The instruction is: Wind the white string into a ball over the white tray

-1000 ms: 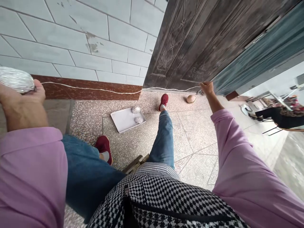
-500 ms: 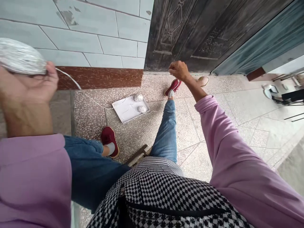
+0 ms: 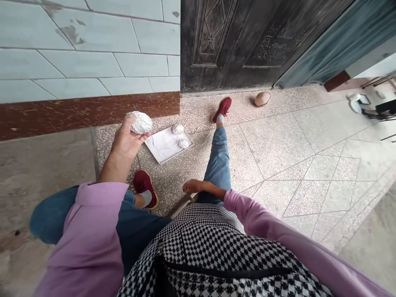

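A large ball of white string (image 3: pixel 141 123) rests in my left hand (image 3: pixel 124 144), whose fingers curl around it from below, just left of a shallow white tray (image 3: pixel 163 153). My right hand (image 3: pixel 194 186) is above my lap with its fingers closed. Whatever it may pinch is too small to make out. Two smaller balls of white string, one farther (image 3: pixel 177 129) and one nearer (image 3: pixel 183 144), lie at the tray's right side. Loose strands trail across the tray and loop out over the floor to its right.
The tray sits on the speckled floor between my two red shoes, left (image 3: pixel 144 187) and right (image 3: pixel 223 108). A tiled wall (image 3: pixel 139 66) and a dark door (image 3: pixel 229 49) stand ahead. Near the door lies a round tan object (image 3: pixel 262 99). Furniture legs show at far right.
My left hand has come rightward and down with the large string ball, from the left edge to beside the tray. My right hand has dropped from near the door to my lap.
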{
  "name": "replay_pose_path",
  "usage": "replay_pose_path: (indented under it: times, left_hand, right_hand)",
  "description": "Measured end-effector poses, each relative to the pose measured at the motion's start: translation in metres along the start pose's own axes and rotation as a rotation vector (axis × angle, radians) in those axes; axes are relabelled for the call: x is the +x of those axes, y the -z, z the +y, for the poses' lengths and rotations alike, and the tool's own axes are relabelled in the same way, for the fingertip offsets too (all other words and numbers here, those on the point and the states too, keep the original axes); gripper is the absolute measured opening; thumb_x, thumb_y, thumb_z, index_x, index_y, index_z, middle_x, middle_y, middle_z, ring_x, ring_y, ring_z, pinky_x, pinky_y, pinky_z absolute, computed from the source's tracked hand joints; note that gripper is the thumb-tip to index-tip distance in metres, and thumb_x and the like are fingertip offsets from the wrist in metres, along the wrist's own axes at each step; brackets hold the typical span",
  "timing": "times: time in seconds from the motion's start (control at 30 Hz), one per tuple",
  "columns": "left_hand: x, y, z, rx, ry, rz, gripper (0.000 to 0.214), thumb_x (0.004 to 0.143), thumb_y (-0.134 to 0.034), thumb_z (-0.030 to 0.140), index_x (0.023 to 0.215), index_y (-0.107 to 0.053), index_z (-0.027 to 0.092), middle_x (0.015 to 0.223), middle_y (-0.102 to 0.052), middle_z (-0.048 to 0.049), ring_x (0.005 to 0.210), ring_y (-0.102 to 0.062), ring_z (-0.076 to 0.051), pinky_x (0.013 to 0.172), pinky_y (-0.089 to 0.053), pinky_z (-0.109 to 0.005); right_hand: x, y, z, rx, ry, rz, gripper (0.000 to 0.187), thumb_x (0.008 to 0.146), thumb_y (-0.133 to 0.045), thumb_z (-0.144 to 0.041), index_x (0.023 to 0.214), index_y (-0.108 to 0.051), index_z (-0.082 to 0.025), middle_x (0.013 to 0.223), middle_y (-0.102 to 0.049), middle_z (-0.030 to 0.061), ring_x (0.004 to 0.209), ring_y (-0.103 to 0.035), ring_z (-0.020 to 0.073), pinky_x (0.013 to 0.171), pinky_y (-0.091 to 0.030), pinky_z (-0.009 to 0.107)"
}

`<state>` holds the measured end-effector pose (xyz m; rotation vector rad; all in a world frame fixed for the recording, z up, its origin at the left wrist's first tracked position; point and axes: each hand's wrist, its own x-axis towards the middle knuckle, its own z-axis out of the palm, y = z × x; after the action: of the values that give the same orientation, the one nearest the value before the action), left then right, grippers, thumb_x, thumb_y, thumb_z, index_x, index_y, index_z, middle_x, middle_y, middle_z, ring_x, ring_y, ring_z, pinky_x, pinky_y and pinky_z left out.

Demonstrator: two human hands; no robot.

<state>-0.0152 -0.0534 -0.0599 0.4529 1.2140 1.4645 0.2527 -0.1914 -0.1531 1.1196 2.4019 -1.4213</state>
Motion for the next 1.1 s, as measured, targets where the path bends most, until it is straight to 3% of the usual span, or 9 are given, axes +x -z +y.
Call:
replay_pose_path:
  times: [0.07, 0.17, 0.33, 0.43, 0.5, 0.63, 0.77, 0.97, 1.1]
  left_hand:
    - [0.013, 0.000, 0.001, 0.055, -0.020, -0.056, 0.091, 0.067, -0.115, 0.068, 0.127, -0.062, 0.026, 0.139, -0.082, -0.0144, 0.140, -0.068, -0.035, 0.101, -0.062, -0.041]
    - [0.019, -0.006, 0.002, 0.135, -0.059, -0.220, 0.093, 0.077, -0.110, 0.081, 0.131, -0.061, 0.024, 0.129, -0.082, -0.0126, 0.128, -0.072, -0.034, 0.099, -0.061, -0.042]
    - [0.011, -0.020, 0.017, 0.204, -0.113, -0.421, 0.105, 0.089, -0.092, 0.106, 0.142, -0.070, 0.018, 0.109, -0.084, -0.0142, 0.095, -0.078, -0.034, 0.076, -0.056, -0.041]
    - [0.013, -0.026, 0.039, 0.269, -0.128, -0.518, 0.104, 0.095, -0.084, 0.108, 0.143, -0.073, 0.016, 0.104, -0.085, -0.0157, 0.085, -0.078, -0.033, 0.066, -0.052, -0.040]
    - [0.016, -0.032, 0.054, 0.307, -0.132, -0.570, 0.105, 0.098, -0.078, 0.109, 0.143, -0.074, 0.015, 0.103, -0.086, -0.0176, 0.079, -0.078, -0.032, 0.061, -0.051, -0.040]
    - [0.026, -0.039, 0.073, 0.319, -0.135, -0.627, 0.100, 0.100, -0.080, 0.105, 0.143, -0.075, 0.014, 0.103, -0.088, -0.0186, 0.079, -0.081, -0.034, 0.056, -0.051, -0.038]
    - [0.035, -0.033, 0.079, 0.285, -0.165, -0.667, 0.090, 0.098, -0.090, 0.097, 0.135, -0.079, 0.016, 0.098, -0.084, -0.0167, 0.080, -0.078, -0.034, 0.055, -0.050, -0.038]
    - [0.030, -0.028, 0.089, 0.218, -0.158, -0.570, 0.070, 0.089, -0.109, 0.070, 0.127, -0.084, 0.017, 0.107, -0.081, -0.0162, 0.086, -0.072, -0.028, 0.058, -0.058, -0.033]
    - [0.017, -0.040, 0.092, 0.252, -0.149, -0.670, 0.069, 0.078, -0.118, 0.052, 0.131, -0.087, 0.020, 0.110, -0.080, -0.0117, 0.090, -0.071, -0.026, 0.069, -0.063, -0.032]
  right_hand:
    - [-0.024, -0.012, 0.006, 0.151, -0.051, 0.041, 0.037, 0.091, -0.084, 0.008, 0.071, -0.071, -0.021, 0.073, -0.076, 0.0009, 0.076, -0.077, 0.0221, 0.074, -0.066, 0.031]
    - [-0.045, 0.015, 0.021, 0.343, -0.129, 0.193, 0.034, 0.097, -0.085, 0.002, 0.077, -0.070, -0.021, 0.078, -0.076, 0.0022, 0.076, -0.074, 0.0209, 0.070, -0.066, 0.031]
    - [-0.030, 0.148, 0.023, 0.482, -0.076, 0.571, 0.023, 0.114, -0.088, -0.029, 0.102, -0.071, -0.019, 0.097, -0.078, 0.0049, 0.093, -0.073, 0.0181, 0.072, -0.062, 0.023]
    - [-0.001, 0.220, -0.005, 0.575, 0.089, 0.733, 0.015, 0.122, -0.078, -0.032, 0.122, -0.075, -0.018, 0.123, -0.086, 0.0110, 0.118, -0.081, 0.0209, 0.081, -0.068, 0.022]
    - [0.025, 0.249, -0.029, 0.647, 0.239, 0.738, 0.019, 0.123, -0.079, -0.032, 0.135, -0.077, -0.018, 0.138, -0.088, 0.0133, 0.131, -0.083, 0.0228, 0.084, -0.070, 0.021]
    - [0.086, 0.265, -0.068, 0.749, 0.401, 0.598, 0.023, 0.125, -0.075, -0.025, 0.146, -0.074, -0.016, 0.130, -0.090, 0.0097, 0.104, -0.084, 0.0169, 0.075, -0.069, 0.019]
    - [0.124, 0.259, -0.072, 0.722, 0.430, 0.442, 0.027, 0.134, -0.075, -0.043, 0.135, -0.071, -0.016, 0.098, -0.081, 0.0009, 0.077, -0.075, 0.0118, 0.065, -0.060, 0.016]
    - [0.115, 0.267, -0.052, 0.738, 0.477, 0.482, 0.063, 0.121, -0.094, -0.076, 0.105, -0.073, -0.019, 0.075, -0.061, -0.0062, 0.063, -0.045, 0.0082, 0.057, -0.038, 0.019]
    - [0.105, 0.279, -0.052, 0.752, 0.478, 0.567, 0.069, 0.117, -0.098, -0.078, 0.096, -0.072, -0.019, 0.082, -0.068, -0.0010, 0.076, -0.055, 0.0116, 0.068, -0.048, 0.022]
